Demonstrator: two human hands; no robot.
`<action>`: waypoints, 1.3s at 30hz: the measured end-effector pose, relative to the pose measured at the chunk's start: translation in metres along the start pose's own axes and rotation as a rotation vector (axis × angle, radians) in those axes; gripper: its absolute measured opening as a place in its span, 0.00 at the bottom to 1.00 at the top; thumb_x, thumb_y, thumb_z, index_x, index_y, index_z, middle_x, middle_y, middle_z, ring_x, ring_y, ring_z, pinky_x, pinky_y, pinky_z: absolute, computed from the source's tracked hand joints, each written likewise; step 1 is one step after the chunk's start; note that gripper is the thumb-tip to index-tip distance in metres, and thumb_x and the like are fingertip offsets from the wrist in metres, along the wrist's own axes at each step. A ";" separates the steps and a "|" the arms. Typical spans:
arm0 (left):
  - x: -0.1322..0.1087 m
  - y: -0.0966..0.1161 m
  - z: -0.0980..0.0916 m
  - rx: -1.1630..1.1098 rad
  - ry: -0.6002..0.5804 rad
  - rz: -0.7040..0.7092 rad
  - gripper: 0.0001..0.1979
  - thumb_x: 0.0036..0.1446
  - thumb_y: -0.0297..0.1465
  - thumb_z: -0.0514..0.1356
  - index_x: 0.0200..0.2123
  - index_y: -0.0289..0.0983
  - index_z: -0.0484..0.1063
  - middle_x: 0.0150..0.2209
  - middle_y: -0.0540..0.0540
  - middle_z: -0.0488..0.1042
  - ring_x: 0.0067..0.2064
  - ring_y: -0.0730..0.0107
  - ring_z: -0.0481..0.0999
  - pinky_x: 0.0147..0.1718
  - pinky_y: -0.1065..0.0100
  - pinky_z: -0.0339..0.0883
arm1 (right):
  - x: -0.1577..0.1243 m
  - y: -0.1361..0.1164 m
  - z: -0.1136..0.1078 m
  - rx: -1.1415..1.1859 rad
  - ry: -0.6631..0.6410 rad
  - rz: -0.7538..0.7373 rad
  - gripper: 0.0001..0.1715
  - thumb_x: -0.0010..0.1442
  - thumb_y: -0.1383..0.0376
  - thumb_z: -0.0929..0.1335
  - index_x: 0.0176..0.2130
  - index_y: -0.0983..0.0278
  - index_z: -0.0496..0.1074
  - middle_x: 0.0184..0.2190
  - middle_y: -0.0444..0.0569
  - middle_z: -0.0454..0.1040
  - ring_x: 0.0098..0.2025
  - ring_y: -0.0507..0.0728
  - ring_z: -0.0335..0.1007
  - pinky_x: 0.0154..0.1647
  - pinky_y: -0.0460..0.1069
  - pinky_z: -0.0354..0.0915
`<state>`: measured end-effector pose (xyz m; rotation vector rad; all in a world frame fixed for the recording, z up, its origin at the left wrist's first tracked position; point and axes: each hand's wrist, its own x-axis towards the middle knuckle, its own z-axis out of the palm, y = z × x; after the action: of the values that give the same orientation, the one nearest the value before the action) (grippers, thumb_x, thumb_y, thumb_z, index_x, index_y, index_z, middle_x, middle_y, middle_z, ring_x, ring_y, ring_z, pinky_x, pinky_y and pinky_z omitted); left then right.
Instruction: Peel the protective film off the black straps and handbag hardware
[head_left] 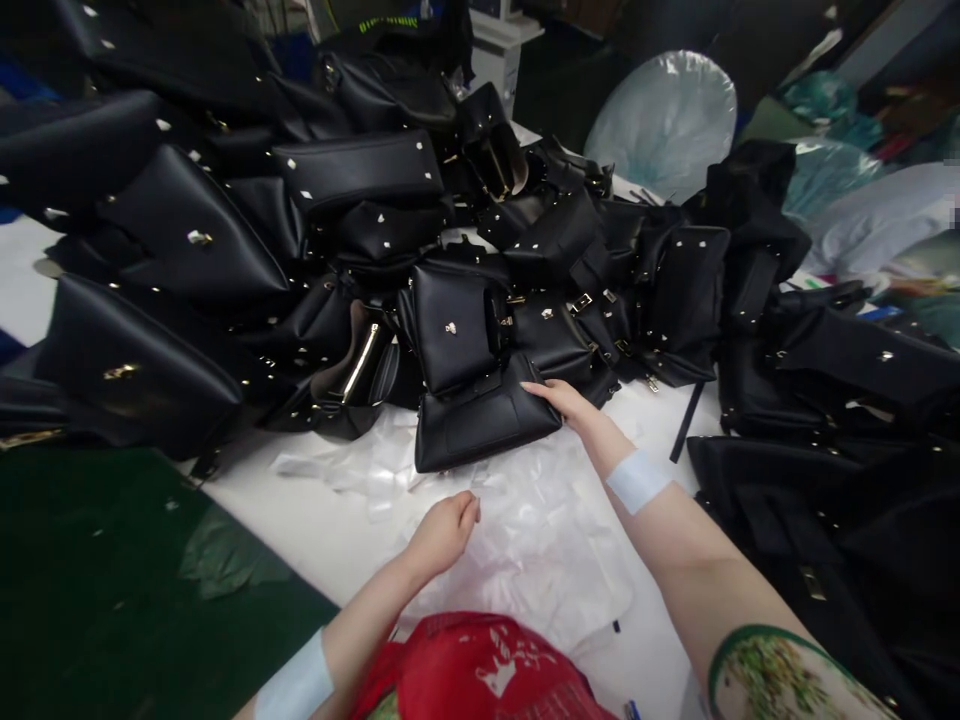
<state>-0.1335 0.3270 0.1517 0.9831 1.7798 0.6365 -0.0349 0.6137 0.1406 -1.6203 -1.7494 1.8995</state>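
At the front of the pile point(225, 230), the right hand point(570, 403) lies flat-fingered on one black bag point(480, 428). The left hand point(442, 530) curls over clear plastic point(547, 545), and I cannot tell whether it grips. Nearly all bags seem left to handle.

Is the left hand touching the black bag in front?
No, the left hand is curled over the white paper, apart from the black bag.

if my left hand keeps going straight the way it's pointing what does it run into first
Most likely the black handbag lying flat ahead, which the right hand touches. The left hand would cross crumpled white paper on the way; depth is uncertain.
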 end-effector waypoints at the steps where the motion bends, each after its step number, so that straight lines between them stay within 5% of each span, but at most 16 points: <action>1: -0.004 -0.003 -0.001 -0.011 0.018 -0.004 0.15 0.62 0.37 0.46 0.26 0.40 0.65 0.19 0.50 0.68 0.22 0.66 0.70 0.28 0.66 0.60 | -0.004 -0.005 0.007 0.015 -0.030 0.018 0.23 0.44 0.54 0.77 0.36 0.68 0.77 0.36 0.55 0.80 0.38 0.61 0.76 0.39 0.51 0.72; 7: -0.035 -0.010 -0.006 -0.070 0.085 -0.025 0.16 0.63 0.38 0.45 0.25 0.41 0.63 0.14 0.54 0.62 0.19 0.67 0.67 0.26 0.67 0.59 | -0.072 0.000 0.033 0.177 -0.126 0.119 0.09 0.45 0.69 0.74 0.31 0.67 0.75 0.29 0.52 0.80 0.32 0.60 0.77 0.37 0.52 0.74; 11: -0.055 -0.001 -0.006 -0.100 0.047 0.009 0.18 0.63 0.43 0.46 0.25 0.41 0.62 0.15 0.54 0.64 0.20 0.69 0.68 0.26 0.69 0.59 | -0.140 0.031 0.022 0.553 -0.173 0.260 0.07 0.48 0.70 0.71 0.33 0.67 0.75 0.28 0.52 0.80 0.29 0.59 0.77 0.37 0.53 0.74; 14: -0.071 0.012 0.000 -0.153 -0.003 0.061 0.20 0.62 0.45 0.50 0.23 0.40 0.63 0.15 0.55 0.62 0.19 0.71 0.66 0.24 0.70 0.59 | -0.189 0.059 0.006 0.809 -0.093 0.331 0.07 0.52 0.66 0.69 0.33 0.67 0.75 0.26 0.52 0.79 0.30 0.60 0.77 0.38 0.54 0.74; 18: -0.085 0.035 0.011 -0.209 -0.054 0.174 0.15 0.62 0.40 0.53 0.33 0.37 0.74 0.18 0.54 0.66 0.20 0.73 0.66 0.23 0.71 0.60 | -0.246 0.090 -0.005 1.063 0.066 0.278 0.10 0.54 0.62 0.67 0.33 0.65 0.75 0.27 0.50 0.79 0.32 0.60 0.77 0.43 0.55 0.73; 21: -0.089 0.061 0.017 -0.160 -0.077 0.387 0.14 0.63 0.35 0.53 0.45 0.40 0.76 0.26 0.50 0.71 0.27 0.72 0.70 0.29 0.70 0.64 | -0.279 0.101 -0.004 1.200 0.183 0.240 0.09 0.53 0.62 0.68 0.33 0.64 0.75 0.28 0.49 0.80 0.35 0.61 0.77 0.47 0.56 0.72; 26: -0.095 0.122 0.043 -0.038 -0.080 0.674 0.10 0.59 0.33 0.59 0.41 0.40 0.79 0.28 0.48 0.73 0.30 0.71 0.72 0.31 0.69 0.65 | -0.318 0.111 -0.006 1.330 0.293 0.165 0.12 0.53 0.61 0.68 0.37 0.65 0.76 0.32 0.49 0.80 0.35 0.61 0.77 0.47 0.56 0.72; 32: -0.111 0.173 0.093 0.031 0.027 0.512 0.07 0.49 0.35 0.67 0.29 0.37 0.79 0.24 0.49 0.74 0.23 0.74 0.69 0.24 0.71 0.63 | -0.350 0.133 -0.018 1.353 0.295 0.045 0.13 0.54 0.59 0.68 0.37 0.64 0.76 0.32 0.50 0.80 0.36 0.61 0.77 0.47 0.55 0.72; 39: -0.134 0.184 0.128 -0.048 0.016 0.354 0.06 0.48 0.32 0.66 0.29 0.35 0.80 0.22 0.48 0.77 0.21 0.74 0.68 0.20 0.71 0.59 | -0.369 0.147 -0.030 1.526 0.346 -0.066 0.10 0.54 0.64 0.68 0.36 0.65 0.76 0.31 0.48 0.80 0.32 0.58 0.76 0.45 0.53 0.74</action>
<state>0.0739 0.3113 0.3101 1.2756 1.6087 0.9041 0.2269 0.3378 0.2599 -1.0235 0.0308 1.8116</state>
